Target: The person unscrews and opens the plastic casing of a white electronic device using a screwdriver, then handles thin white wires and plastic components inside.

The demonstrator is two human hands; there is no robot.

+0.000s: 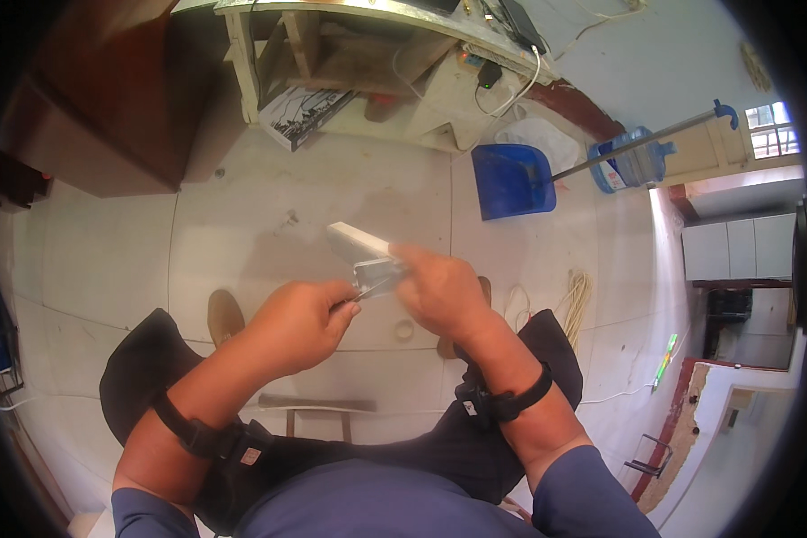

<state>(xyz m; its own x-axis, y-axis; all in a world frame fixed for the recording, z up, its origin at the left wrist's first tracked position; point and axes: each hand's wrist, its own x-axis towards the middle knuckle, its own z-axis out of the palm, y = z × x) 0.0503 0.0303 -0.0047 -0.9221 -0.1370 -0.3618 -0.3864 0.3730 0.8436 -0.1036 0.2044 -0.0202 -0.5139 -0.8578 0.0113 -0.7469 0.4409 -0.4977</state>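
Note:
My right hand (444,291) grips a long white block-like piece (359,240), which points away to the left over the floor. Its exact kind is unclear. At its near end, a grey-white box-shaped part (378,271) shows between my two hands; part of it lies behind my right fingers. My left hand (300,323) is closed, thumb against forefinger, in a pinch at that near end. A thin, wire-like strip (365,292) reaches from the left fingertips toward the box-shaped part, too small to name. Both hands are held above the floor, between my knees.
On the tiled floor lie a tape roll (404,330), a coil of pale cable (578,305) and a small scrap (290,218). Ahead stands a worktable (350,16), with a printed box (300,117) below. A blue dustpan (511,179) and water bottle (611,166) are right; a brown cabinet (99,108) is left.

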